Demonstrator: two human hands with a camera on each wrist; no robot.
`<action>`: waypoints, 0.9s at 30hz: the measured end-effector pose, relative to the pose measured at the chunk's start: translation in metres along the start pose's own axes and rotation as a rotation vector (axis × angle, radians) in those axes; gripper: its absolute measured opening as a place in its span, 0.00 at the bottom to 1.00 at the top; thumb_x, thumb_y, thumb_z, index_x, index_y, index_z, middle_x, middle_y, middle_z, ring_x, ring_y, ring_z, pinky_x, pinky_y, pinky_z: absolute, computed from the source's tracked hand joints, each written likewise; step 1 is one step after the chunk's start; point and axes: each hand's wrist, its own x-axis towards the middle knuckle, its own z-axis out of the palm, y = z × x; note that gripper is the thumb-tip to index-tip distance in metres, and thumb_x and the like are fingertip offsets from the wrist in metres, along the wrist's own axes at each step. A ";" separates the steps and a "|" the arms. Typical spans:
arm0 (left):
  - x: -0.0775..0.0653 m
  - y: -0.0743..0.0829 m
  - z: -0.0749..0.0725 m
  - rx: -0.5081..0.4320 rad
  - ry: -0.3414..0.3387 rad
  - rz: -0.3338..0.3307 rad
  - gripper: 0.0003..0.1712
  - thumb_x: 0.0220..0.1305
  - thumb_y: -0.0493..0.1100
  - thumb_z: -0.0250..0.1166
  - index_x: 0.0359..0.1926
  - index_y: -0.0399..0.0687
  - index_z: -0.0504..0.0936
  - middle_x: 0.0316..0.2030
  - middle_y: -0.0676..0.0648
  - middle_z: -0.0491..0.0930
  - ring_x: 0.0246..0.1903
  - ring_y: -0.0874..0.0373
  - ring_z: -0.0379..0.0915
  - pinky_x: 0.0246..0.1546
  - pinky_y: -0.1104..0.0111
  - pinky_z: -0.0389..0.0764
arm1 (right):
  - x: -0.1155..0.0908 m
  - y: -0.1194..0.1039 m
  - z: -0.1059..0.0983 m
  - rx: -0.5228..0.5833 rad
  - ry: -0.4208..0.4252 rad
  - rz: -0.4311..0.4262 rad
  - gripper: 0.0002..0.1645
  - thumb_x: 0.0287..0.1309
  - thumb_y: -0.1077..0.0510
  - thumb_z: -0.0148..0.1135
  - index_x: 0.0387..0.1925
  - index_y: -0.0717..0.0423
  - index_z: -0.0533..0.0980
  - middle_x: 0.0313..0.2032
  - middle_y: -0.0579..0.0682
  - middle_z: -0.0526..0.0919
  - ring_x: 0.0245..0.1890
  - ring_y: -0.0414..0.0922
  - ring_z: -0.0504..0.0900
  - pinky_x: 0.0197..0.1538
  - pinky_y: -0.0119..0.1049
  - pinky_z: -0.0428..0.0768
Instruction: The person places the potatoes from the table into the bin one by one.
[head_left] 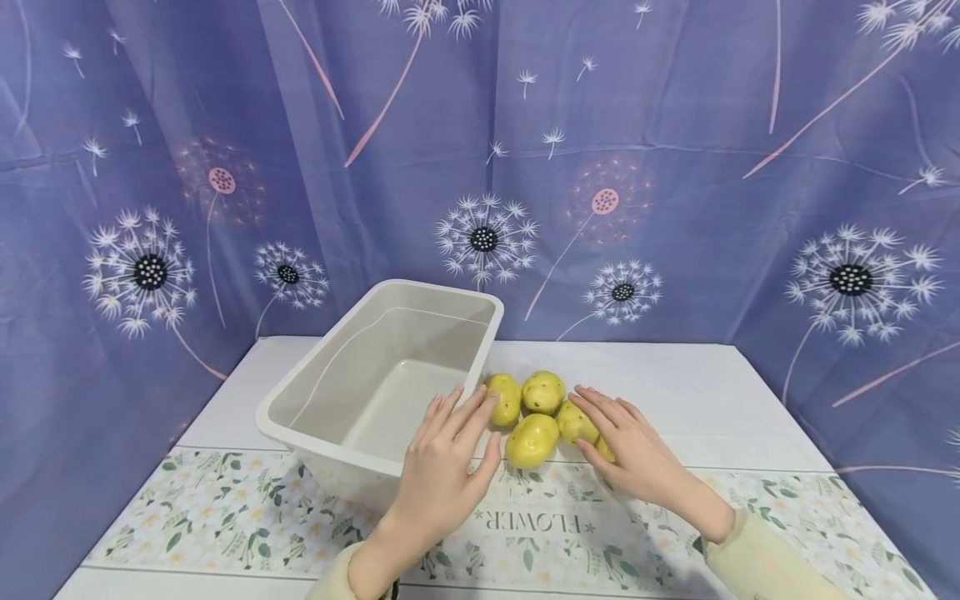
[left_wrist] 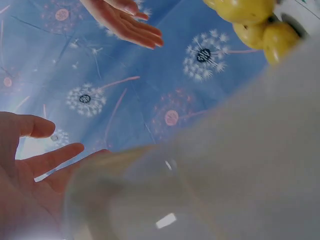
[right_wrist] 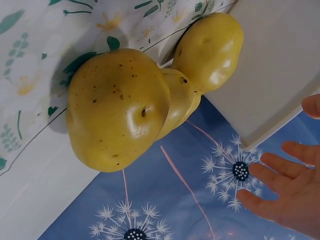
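Several yellow potatoes with small dark specks lie grouped on the table, right of a light grey plastic tub. My left hand is held over the tub's near right rim with its fingers extended, fingertips close to the leftmost potato. Over the right side of the group my right hand spreads its fingers, partly covering the rightmost potato. Whether it touches any potato I cannot tell. Neither hand holds anything. In the right wrist view a large potato shows up close.
The white table carries a floral strip printed with the word FLOWER. A blue-purple curtain with dandelions surrounds the back and sides. The tub's wall fills much of the left wrist view.
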 end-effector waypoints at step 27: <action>-0.031 -0.065 -0.024 0.053 -0.007 0.040 0.22 0.62 0.47 0.51 0.55 0.47 0.73 0.57 0.44 0.72 0.62 0.44 0.58 0.67 0.57 0.51 | 0.011 -0.003 0.013 0.001 -0.020 -0.095 0.37 0.50 0.49 0.59 0.60 0.57 0.63 0.59 0.54 0.69 0.59 0.51 0.67 0.59 0.52 0.64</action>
